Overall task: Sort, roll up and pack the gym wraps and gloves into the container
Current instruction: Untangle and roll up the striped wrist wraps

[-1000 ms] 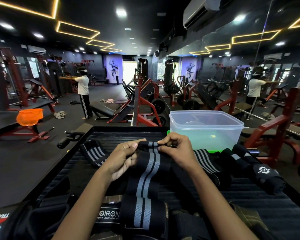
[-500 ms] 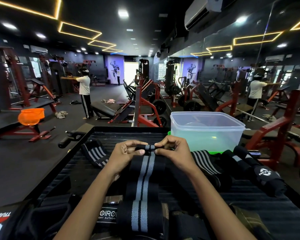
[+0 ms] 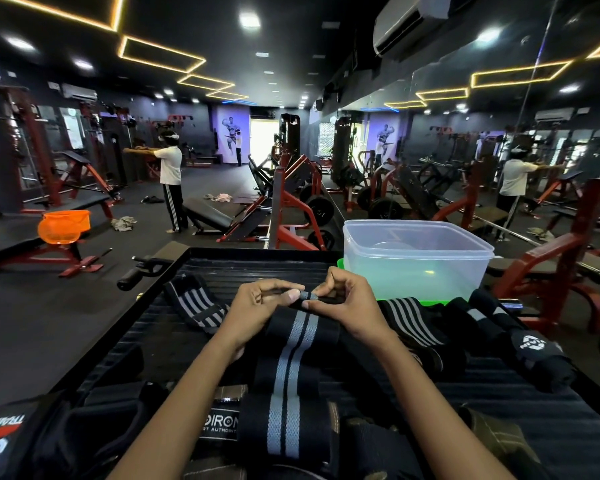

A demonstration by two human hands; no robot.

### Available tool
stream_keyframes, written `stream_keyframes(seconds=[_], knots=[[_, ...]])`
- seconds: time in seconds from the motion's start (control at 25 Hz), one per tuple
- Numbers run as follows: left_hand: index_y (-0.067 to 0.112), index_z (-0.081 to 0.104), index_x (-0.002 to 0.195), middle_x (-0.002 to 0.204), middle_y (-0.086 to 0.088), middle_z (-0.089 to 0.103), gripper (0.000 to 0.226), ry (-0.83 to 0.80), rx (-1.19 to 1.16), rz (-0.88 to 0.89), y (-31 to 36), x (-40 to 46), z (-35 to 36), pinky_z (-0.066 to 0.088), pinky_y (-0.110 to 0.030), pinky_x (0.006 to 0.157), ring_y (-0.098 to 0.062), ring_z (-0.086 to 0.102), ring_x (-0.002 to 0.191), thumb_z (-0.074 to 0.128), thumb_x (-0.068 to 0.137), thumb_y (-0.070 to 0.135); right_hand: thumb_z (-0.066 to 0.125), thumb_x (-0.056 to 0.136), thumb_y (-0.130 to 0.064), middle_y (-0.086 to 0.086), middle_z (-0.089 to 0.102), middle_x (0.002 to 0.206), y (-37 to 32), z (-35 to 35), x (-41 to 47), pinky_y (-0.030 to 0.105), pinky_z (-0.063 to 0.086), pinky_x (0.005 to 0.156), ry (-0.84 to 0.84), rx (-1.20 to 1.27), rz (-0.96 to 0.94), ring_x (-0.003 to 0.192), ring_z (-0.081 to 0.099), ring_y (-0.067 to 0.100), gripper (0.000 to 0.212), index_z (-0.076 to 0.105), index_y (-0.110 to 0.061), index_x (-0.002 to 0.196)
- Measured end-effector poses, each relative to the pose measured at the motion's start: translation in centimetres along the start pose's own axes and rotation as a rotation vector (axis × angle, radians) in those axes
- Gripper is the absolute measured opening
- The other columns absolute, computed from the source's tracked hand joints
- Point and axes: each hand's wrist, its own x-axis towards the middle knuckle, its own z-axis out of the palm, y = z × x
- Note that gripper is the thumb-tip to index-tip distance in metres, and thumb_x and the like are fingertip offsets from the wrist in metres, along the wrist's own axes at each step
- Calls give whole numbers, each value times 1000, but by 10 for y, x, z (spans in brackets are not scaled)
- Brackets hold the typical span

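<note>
A long black wrap with two grey stripes (image 3: 293,362) lies lengthwise on the black ribbed platform (image 3: 257,268), running toward me. Its far end is curled into a small tight roll that my left hand (image 3: 262,301) and my right hand (image 3: 343,301) pinch from either side. A clear plastic container (image 3: 416,258) stands open behind my right hand on a green lid. Another striped wrap (image 3: 196,303) lies left of my hands, and a third (image 3: 409,318) lies to the right. Black gloves (image 3: 530,351) with a white logo rest at the right.
More black gloves and straps (image 3: 49,434) are piled at the near left edge, and a camouflage glove (image 3: 492,441) lies at the near right. Red gym machines, benches and an orange bucket (image 3: 63,225) fill the floor beyond. A person stands at the back left.
Both hands have turned the wrap's far end over itself, so the flat end is now a small tight roll pinched between the fingertips. The hands sit slightly farther from me.
</note>
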Motion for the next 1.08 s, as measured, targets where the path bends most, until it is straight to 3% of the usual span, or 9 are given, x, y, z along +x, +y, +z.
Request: stream_keyframes(seconds=[0.2,0.32,0.4,0.52,0.72,0.96,1.08], knots=[[0,72,93,76,-9,74,11,45,-138,-87,1,0,3,54,-19,59,-12,69,66,65,86,3,80,72,0,14,64,75,-2,2,1,43,54,81,-24,-85,-41,76,60,15,38,47,-16,65],[-3,71,92,72,-10,73,11,61,-173,-136,1,2,0,55,-20,57,-15,69,63,64,84,-5,78,75,-2,9,69,79,-1,0,0,43,53,83,-60,-82,-29,80,64,19,25,54,-7,68],[0,72,92,78,-12,73,13,61,-142,-131,1,3,-2,57,-22,64,-17,69,70,65,82,-6,77,75,-7,7,71,80,-2,-2,0,43,53,83,-67,6,10,81,65,22,18,60,-3,72],[7,73,93,92,-12,75,19,25,-10,-59,1,4,-4,55,-29,84,-19,69,86,68,80,-6,79,78,-16,10,67,74,-5,-2,1,24,47,65,-14,100,111,67,58,14,19,64,-4,76],[9,73,96,98,-11,74,21,32,35,-3,0,3,-3,52,-32,91,-20,68,92,70,80,-4,75,79,-2,2,70,75,-4,3,1,20,49,70,47,216,207,70,64,9,7,69,-3,81],[-1,70,95,90,-21,73,24,111,-101,-186,-5,4,3,57,-30,73,-24,70,77,66,89,22,80,73,1,7,71,84,-2,3,2,20,51,75,90,160,147,78,65,9,17,69,-11,78],[7,69,94,94,-32,68,8,135,-47,-132,-6,6,3,53,-43,85,-29,66,82,64,90,12,75,73,10,4,70,84,-3,8,0,17,50,78,54,165,128,79,66,7,20,69,-9,73]])
